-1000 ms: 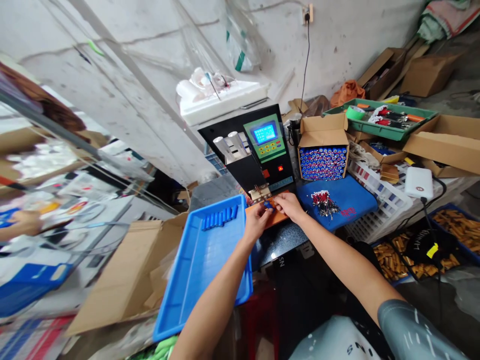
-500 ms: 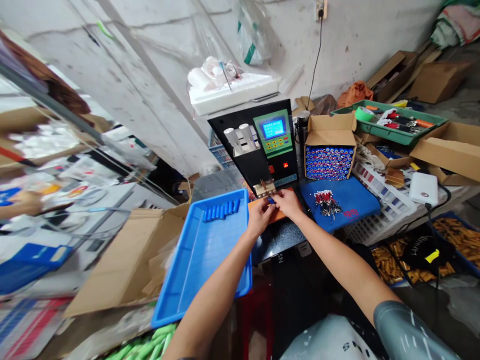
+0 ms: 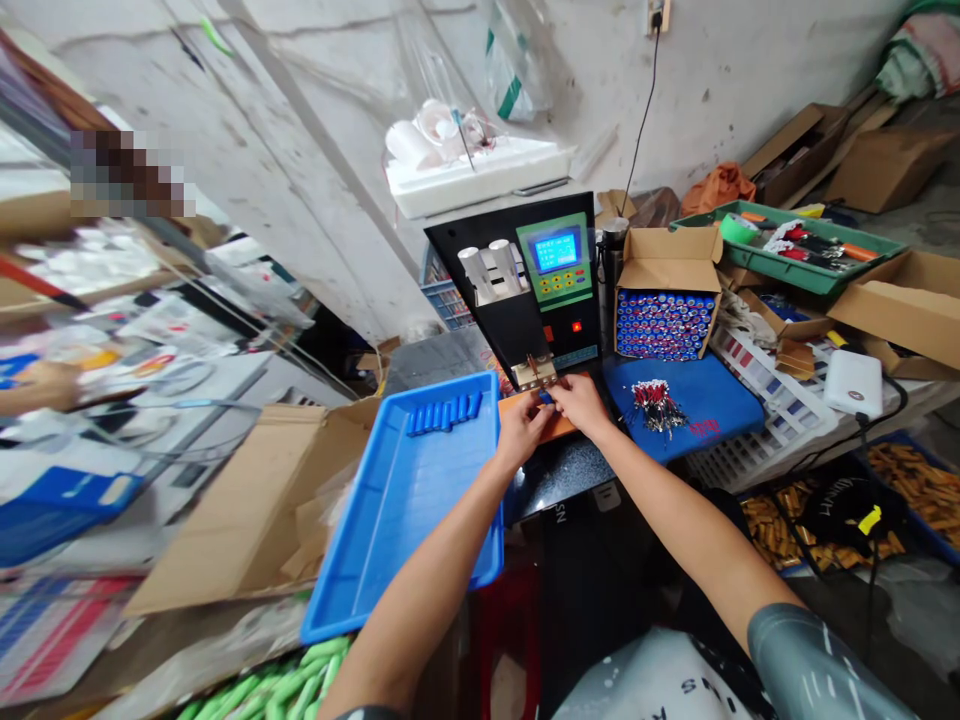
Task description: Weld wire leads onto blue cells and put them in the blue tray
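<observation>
My left hand (image 3: 522, 428) and my right hand (image 3: 582, 403) meet at the front of a black spot welder (image 3: 469, 270) with a lit screen. Between their closed fingertips is a small blue battery cell (image 3: 546, 397), mostly covered by the fingers, just below the copper electrodes (image 3: 534, 368). An orange board (image 3: 559, 428) lies under both hands. To the left, a blue tray (image 3: 397, 520) holds a row of blue cells (image 3: 444, 414). Right of my right hand, a bundle of red, black and white wire leads (image 3: 656, 403) rests on a blue mat (image 3: 720, 395).
A cardboard box (image 3: 667, 245) packed with blue cells stands behind the mat. Farther right are a green tray (image 3: 847, 278) of tools and a white power bank (image 3: 853, 382). At far left, a co-worker's hand (image 3: 49, 388) is over another bench. Green-wrapped pieces (image 3: 277, 690) lie below the blue tray.
The camera view has shifted slightly. Both hands stay at the welder's electrodes with the cell, nearly unmoved. The co-worker's hand at far left has moved a little.
</observation>
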Motion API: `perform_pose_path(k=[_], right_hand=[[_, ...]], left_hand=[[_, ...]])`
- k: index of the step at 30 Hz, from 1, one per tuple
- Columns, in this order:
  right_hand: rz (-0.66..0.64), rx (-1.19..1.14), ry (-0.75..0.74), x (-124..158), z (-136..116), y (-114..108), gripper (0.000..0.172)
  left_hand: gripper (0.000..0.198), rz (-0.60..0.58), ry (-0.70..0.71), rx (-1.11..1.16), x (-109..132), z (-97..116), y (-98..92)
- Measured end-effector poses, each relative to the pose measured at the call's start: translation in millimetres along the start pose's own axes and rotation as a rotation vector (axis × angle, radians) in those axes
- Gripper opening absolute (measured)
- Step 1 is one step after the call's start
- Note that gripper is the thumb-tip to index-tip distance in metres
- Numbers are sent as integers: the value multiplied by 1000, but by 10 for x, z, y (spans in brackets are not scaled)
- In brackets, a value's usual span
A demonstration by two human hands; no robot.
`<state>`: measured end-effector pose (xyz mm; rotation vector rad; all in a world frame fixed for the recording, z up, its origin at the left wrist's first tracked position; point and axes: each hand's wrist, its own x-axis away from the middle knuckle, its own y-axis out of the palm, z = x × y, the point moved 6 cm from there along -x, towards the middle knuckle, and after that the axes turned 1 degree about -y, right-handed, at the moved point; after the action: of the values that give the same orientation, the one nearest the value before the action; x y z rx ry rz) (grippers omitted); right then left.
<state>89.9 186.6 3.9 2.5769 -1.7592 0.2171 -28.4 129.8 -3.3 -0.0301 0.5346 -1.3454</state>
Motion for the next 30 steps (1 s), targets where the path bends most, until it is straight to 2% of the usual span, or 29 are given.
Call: perform_pose_path(k=[8,17,24,27,30], right_hand=[[8,21,8,-12,7,3,18],[3,-14,8,-28,13,14,16],[-60,-42,11,-22,48,21,27],[-115,-8,27,-5,30,-84,30],[-42,-12,52,65,-34,-361,32]], left_hand=[[30,-1,31,-27,-5,43,-1],[32,-9,19,8,-2,-9,-4],[32,4,-32,4,2,20,28],[34,20,-75,-46,21,15,-59],[37,24,-135,-33,37,9,-93]])
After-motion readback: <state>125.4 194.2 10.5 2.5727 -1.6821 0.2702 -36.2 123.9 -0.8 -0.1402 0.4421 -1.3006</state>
